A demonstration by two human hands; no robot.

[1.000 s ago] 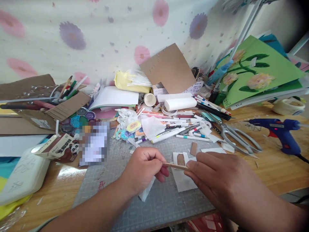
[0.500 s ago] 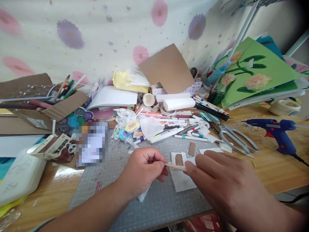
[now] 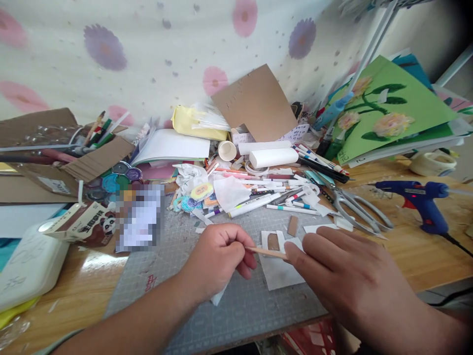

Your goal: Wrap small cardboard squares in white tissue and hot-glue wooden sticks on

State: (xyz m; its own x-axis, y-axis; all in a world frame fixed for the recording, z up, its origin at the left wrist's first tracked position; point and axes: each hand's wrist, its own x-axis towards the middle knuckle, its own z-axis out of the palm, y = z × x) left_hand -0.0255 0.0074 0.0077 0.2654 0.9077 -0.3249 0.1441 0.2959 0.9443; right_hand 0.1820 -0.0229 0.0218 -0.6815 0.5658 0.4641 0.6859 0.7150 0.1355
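Note:
Between my two hands runs a thin tan strip, seen nearly edge-on; it looks like card or wood. My left hand pinches its left end, thumb and forefinger closed. The other end is in the grip of my right hand, whose curled fingers partly hide it. A scrap of white paper or tissue pokes out beneath my left hand. Under the strip lie a sheet of white paper and a white piece with a brown rectangular centre. A small brown card piece is just beyond.
A grey cutting mat covers the wooden table. Behind my hands are piled markers and paper scraps. Large metal scissors and a blue glue gun lie to the right. A panda-printed carton stands left.
My left hand's fingers have shifted slightly on the strip's left end, and more of the strip shows. Both hands keep hold of it. The view has moved a little.

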